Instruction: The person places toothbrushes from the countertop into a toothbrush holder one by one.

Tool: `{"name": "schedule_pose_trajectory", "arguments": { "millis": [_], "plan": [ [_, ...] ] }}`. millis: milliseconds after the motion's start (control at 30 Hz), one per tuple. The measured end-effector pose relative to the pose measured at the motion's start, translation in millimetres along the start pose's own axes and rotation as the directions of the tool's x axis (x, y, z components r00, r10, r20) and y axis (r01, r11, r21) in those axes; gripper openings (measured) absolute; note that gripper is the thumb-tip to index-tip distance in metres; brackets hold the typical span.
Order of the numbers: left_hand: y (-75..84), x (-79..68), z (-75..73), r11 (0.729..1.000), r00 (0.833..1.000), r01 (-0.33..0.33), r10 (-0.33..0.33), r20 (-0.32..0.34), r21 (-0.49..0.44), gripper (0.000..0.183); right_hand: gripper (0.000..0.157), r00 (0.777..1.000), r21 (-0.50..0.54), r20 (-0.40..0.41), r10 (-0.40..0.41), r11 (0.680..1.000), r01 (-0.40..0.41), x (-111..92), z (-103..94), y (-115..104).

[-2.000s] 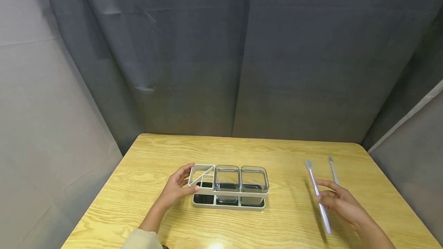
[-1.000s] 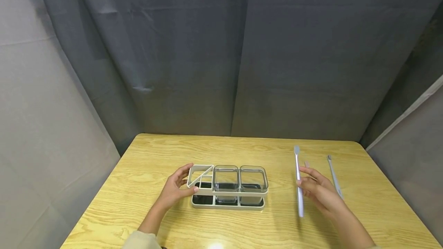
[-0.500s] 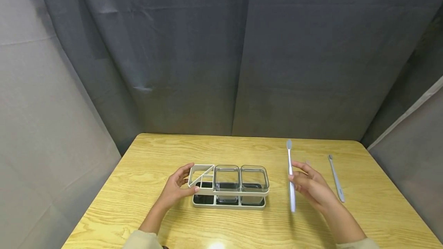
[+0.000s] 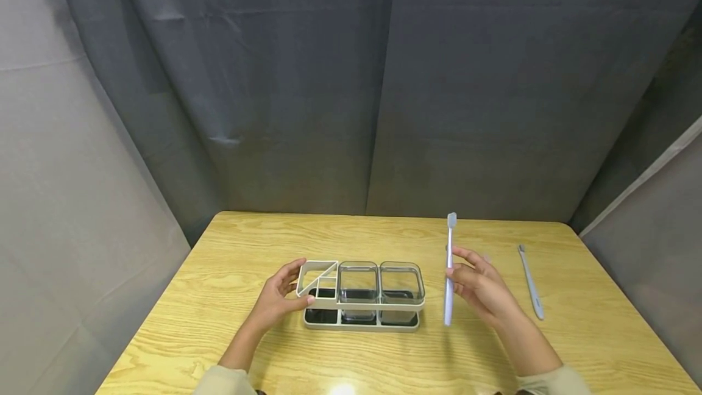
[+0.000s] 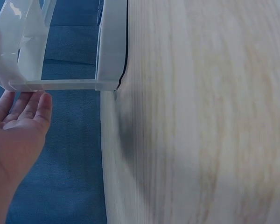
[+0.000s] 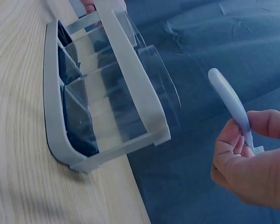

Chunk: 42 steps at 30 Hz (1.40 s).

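A cream toothbrush holder [image 4: 364, 306] with a divided left section and black base pads stands on the table. Two clear cups [image 4: 359, 285] sit side by side in its middle and right sections. My left hand [image 4: 281, 294] grips the holder's left end, thumb in front and fingers behind. To the right of the holder, my right hand [image 4: 479, 285] pinches a pale lavender toothbrush [image 4: 449, 297] between thumb and fingers. That brush stands above the table with its head up. In the right wrist view, the rounded handle end [image 6: 221, 86] points towards the holder.
A blue-grey toothbrush [image 4: 530, 285] lies on the wooden table [image 4: 263, 236] at the right. Behind my right hand shows the tip of a small pinkish thing [image 4: 487, 258], mostly hidden. Dark curtains [image 4: 307, 108] hang behind the table.
My right hand has carried the lavender toothbrush left towards the holder and turned it from slanted to nearly straight. The blue-grey brush is now fully uncovered. My left hand stays on the holder.
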<state>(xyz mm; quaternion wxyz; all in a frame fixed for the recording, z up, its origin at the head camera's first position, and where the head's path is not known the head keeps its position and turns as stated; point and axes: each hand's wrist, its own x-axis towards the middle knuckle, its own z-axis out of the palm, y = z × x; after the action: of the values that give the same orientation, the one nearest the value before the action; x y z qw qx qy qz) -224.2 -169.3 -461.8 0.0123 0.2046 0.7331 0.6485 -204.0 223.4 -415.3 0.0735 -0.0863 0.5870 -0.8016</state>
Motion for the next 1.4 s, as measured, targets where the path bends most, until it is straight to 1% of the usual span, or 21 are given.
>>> {"name": "schedule_pose_trajectory", "arguments": {
  "millis": [100, 300, 433, 533, 667, 867, 1000, 1167, 1400],
  "plan": [
    [-0.6, 0.0, 0.0, 1.000, 1.000, 0.001, -0.001, 0.002, -0.007, 0.075, 0.043, 1.000, 0.001, 0.004, 0.001, 1.000, -0.001, 2.7, 4.9, -0.5],
    [-0.1, 0.8, 0.4, 1.000, 1.000, 0.011, -0.011, 0.008, -0.019, 0.076, 0.045, 1.000, 0.025, -0.023, 0.013, 1.000, -0.012, 7.9, 16.0, -1.5],
    [1.0, 0.2, 0.1, 1.000, 1.000, 0.022, -0.022, 0.002, -0.021, 0.076, 0.046, 1.000, 0.036, -0.015, 0.019, 0.999, -0.018, 11.5, 24.6, -1.4],
    [1.6, -0.4, 0.0, 0.999, 1.000, 0.026, -0.026, 0.000, -0.019, 0.076, 0.044, 1.000, 0.046, -0.014, 0.017, 0.999, -0.017, 14.1, 31.6, -1.3],
    [1.7, -0.5, 0.2, 0.999, 1.000, 0.025, -0.025, 0.003, -0.022, 0.076, 0.041, 0.999, 0.046, -0.045, 0.008, 0.999, -0.005, 17.2, 42.1, -0.2],
    [0.5, -0.2, -0.4, 1.000, 1.000, 0.025, -0.025, 0.002, -0.016, 0.076, 0.039, 0.990, -0.010, -0.131, -0.042, 0.999, 0.042, 20.7, 59.6, 2.5],
    [0.1, -0.3, -0.7, 1.000, 1.000, 0.018, -0.018, 0.001, -0.014, 0.076, 0.036, 0.983, -0.005, -0.161, -0.089, 0.996, 0.089, 23.3, 69.8, 2.9],
    [0.7, 0.0, -1.1, 1.000, 1.000, 0.016, -0.016, 0.000, -0.019, 0.076, 0.029, 0.972, -0.009, -0.160, -0.170, 0.985, 0.170, 27.6, 81.6, 4.2],
    [-0.5, -1.2, 0.0, 1.000, 1.000, 0.021, -0.021, 0.004, -0.012, 0.076, 0.026, 0.961, -0.086, -0.151, -0.232, 0.971, 0.221, 32.5, 94.5, 8.1]
  ]
}}
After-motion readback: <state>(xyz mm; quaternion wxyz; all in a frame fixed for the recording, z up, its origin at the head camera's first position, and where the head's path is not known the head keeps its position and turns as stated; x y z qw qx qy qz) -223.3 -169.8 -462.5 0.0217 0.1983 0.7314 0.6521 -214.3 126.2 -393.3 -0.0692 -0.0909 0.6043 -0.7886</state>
